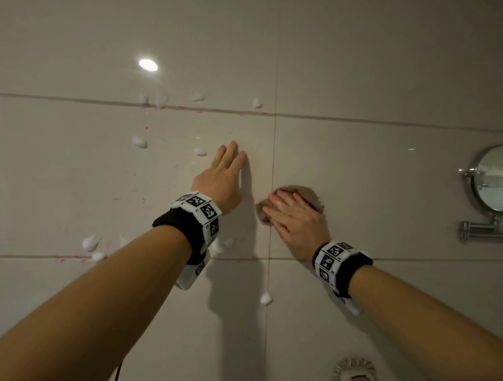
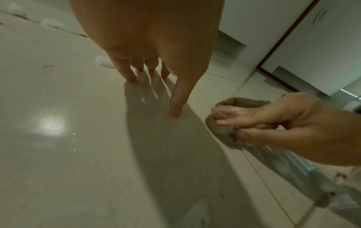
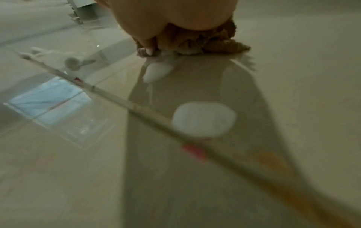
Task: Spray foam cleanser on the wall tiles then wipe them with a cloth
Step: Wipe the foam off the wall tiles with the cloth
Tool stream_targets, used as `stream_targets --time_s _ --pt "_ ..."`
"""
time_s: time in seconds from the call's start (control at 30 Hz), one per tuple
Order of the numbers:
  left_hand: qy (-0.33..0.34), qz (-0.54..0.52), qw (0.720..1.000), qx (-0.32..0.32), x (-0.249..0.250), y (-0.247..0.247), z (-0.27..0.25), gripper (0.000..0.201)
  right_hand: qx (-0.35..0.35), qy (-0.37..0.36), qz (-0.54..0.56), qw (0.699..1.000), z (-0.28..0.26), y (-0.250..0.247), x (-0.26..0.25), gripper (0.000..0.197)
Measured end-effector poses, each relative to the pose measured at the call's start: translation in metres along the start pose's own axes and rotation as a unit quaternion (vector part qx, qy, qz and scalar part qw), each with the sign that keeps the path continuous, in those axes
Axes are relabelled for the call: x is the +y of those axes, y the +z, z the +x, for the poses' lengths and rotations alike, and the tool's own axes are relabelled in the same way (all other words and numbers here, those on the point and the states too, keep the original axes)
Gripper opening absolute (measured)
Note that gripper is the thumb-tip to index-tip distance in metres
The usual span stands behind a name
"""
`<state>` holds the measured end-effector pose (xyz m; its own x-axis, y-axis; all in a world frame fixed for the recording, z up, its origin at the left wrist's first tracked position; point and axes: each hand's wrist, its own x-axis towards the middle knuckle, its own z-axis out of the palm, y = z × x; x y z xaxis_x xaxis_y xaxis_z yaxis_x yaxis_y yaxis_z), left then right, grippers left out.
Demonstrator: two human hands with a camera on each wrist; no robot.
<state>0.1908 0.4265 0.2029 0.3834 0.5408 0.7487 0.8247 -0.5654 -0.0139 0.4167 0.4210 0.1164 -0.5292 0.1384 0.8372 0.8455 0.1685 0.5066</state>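
Observation:
Glossy beige wall tiles [image 1: 73,173] fill the head view, dotted with white foam blobs [image 1: 139,142]; more foam sits lower left [image 1: 90,243] and on the vertical grout line [image 1: 266,298]. My left hand [image 1: 229,159] lies flat on a tile, its straight fingers [image 2: 132,77] touching the surface and holding nothing. To its right, my right hand [image 1: 291,211] grips a bunched brown cloth [image 1: 310,195] and presses it on the wall at the vertical grout line. The left wrist view shows its fingers [image 2: 234,121] curled round the cloth [image 2: 220,135]. Foam [image 3: 204,119] lies just below the cloth [image 3: 220,44].
A round mirror [image 1: 495,179] on a chrome arm juts from the wall at the right. A white fixture [image 1: 355,372] sits at the bottom edge. Pink marks [image 1: 242,114] dot the grout lines. A dark cable [image 1: 117,377] hangs under my left arm.

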Motion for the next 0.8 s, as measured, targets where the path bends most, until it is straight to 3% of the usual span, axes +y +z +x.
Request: stream_targets --time_s 0.1,0.27,0.37,0.57,0.7,0.8 --pt "-0.001 0.013 1.0 0.003 0.004 -0.001 0.002 0.084 0.001 0.013 -0.009 1.0 0.036 -0.004 0.016 0.037" --pt "-0.003 0.011 1.0 0.014 0.006 0.003 0.004 0.083 0.022 0.123 0.011 0.992 0.118 -0.013 0.044 0.037" --pt "-0.002 0.007 1.0 0.014 0.004 0.008 0.003 0.083 0.035 0.114 -0.006 0.993 0.097 -0.005 0.032 0.037" --pt "0.004 -0.002 1.0 0.0 0.008 0.012 -0.005 0.085 -0.025 -0.016 0.0 1.0 -0.039 -0.001 -0.02 0.036" --pt "0.003 -0.01 1.0 -0.003 0.012 0.015 -0.006 0.087 -0.028 -0.006 -0.001 1.0 -0.009 -0.004 -0.001 0.036" --pt "0.01 -0.018 1.0 0.005 0.009 0.019 -0.007 0.086 0.003 0.078 0.006 0.997 0.045 -0.009 0.017 0.037"
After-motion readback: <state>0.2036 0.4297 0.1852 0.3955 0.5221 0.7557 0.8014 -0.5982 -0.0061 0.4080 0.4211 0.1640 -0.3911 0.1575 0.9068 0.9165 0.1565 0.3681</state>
